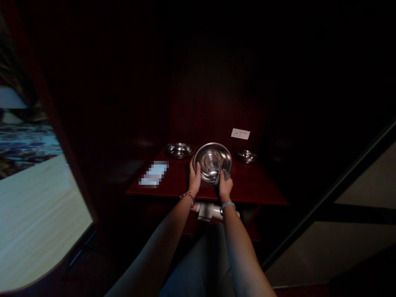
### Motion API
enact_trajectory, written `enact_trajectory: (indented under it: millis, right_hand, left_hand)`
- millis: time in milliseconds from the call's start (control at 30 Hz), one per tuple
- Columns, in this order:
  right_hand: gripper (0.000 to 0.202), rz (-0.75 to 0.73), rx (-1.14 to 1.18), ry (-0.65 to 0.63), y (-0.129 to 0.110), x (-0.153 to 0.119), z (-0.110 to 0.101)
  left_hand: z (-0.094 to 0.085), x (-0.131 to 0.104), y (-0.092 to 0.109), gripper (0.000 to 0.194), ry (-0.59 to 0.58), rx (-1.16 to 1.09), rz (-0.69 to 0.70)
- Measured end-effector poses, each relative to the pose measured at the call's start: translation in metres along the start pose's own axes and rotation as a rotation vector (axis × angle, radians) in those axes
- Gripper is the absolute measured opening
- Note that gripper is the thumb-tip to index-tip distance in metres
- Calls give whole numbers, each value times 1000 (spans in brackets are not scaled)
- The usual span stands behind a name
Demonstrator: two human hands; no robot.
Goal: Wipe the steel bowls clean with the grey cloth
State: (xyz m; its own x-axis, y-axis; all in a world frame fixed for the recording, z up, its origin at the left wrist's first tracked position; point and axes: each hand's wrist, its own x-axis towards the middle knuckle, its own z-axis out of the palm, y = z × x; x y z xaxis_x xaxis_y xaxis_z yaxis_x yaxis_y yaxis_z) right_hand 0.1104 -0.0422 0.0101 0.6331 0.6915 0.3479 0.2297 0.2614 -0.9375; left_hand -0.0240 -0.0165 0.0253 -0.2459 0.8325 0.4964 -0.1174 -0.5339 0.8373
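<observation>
A shiny metal bowl [211,159] is tilted up toward me above the dark red shelf [173,187], its inside facing the camera. My left hand [194,178] grips its left rim, thumb on the inner side. At the lower right rim, my right hand [225,183] is closed on a grey cloth [227,175] that presses against the bowl. To the left behind it rests a second metal bowl [179,151]. A smaller metal bowl [246,156] sits on the right.
A white socket plate [240,133] is on the back wall. A blurred pale item [154,173] lies at the shelf's left. White rolled or tubular items [206,211] show below the shelf edge. A light wooden table [40,222] stands beyond the left panel.
</observation>
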Motion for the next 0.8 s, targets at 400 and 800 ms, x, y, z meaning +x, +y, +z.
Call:
enact_trajectory:
  millis: [400,800]
  right_hand:
    - [48,11,86,78,8,4,1]
    - [48,26,106,9,10,6,0]
  left_hand:
    - [5,-4,-8,65,-205,29,-86]
    - [0,-13,5,54,-501,503,-151]
